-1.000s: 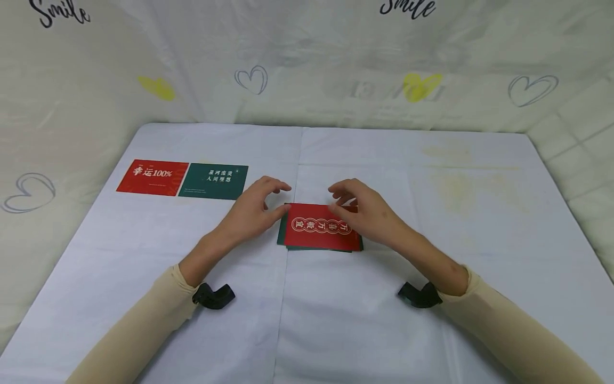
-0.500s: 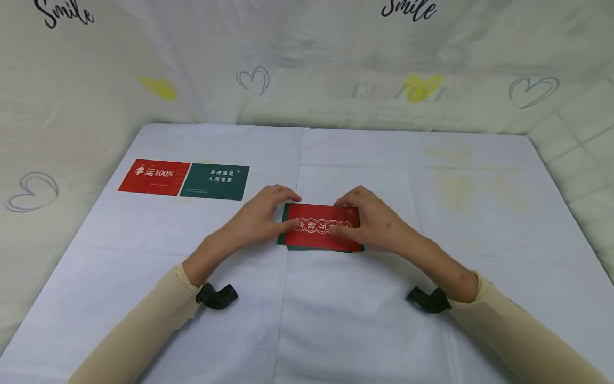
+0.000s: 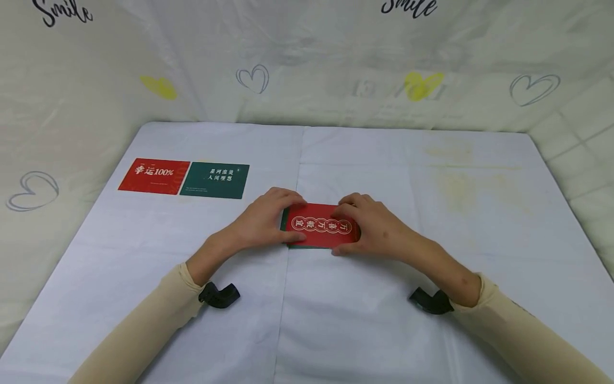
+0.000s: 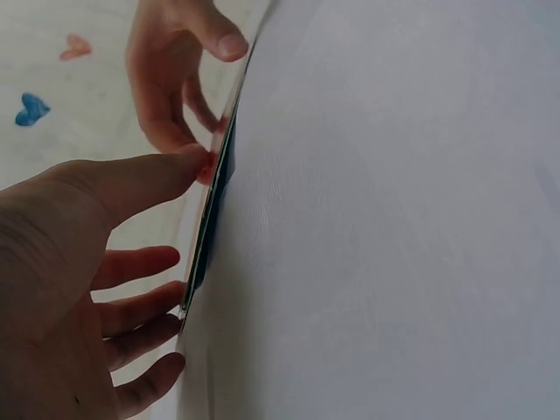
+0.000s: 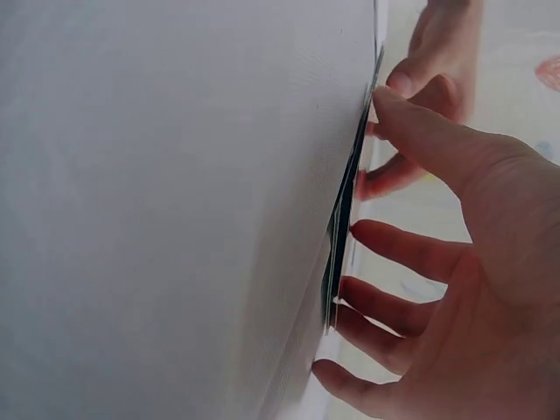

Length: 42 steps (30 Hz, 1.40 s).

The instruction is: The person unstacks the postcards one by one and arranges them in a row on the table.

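Observation:
In the head view a small stack of cards [image 3: 318, 226] lies on the white-covered table, a red card with white characters on top. Green edges of cards beneath show at its left and near sides. My left hand [image 3: 261, 218] holds the stack's left end, thumb on the red face and index finger at the far corner. At the right end my right hand [image 3: 379, 226] grips the stack, with its thumb by the near edge and its fingers bent over the far side. Both wrist views show the stack [image 4: 210, 214] edge-on; its layers [image 5: 341, 236] look slightly fanned in the right wrist view.
Toward the back left, a red card [image 3: 154, 176] and a green card [image 3: 215, 180] lie flat side by side. The white table cover [image 3: 374, 320] stretches around the hands. A pale printed curtain [image 3: 326, 53] hangs behind the table's far edge.
Both hands have come down onto the stack's two ends. The right thumb has moved off the red face to the near edge. The two cards at the back left stay put.

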Each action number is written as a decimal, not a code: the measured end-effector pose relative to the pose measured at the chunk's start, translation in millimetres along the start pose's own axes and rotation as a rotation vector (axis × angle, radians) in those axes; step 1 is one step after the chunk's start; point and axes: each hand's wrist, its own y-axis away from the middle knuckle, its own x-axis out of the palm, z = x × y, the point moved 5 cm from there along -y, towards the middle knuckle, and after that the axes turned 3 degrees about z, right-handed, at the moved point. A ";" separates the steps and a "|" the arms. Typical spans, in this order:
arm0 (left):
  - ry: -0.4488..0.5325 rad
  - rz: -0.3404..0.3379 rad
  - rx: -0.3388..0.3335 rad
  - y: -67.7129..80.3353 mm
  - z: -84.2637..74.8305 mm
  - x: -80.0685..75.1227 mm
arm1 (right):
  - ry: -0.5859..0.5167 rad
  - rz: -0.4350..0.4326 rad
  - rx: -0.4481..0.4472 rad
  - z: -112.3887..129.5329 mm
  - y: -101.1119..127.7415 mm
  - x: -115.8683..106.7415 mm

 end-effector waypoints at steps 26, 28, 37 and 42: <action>-0.030 0.021 0.127 5.5 -1.4 8.7 | 0.063 0.014 -0.072 3.8 6.8 2.7; -0.027 0.022 0.126 5.8 -1.1 8.9 | 0.075 0.016 -0.080 4.5 7.0 2.5; -0.006 0.037 0.116 4.7 -1.1 8.1 | 0.051 0.016 -0.051 3.4 8.2 -1.0; 0.005 0.035 0.100 3.4 -1.5 6.7 | 0.036 0.013 -0.046 3.3 8.3 -5.4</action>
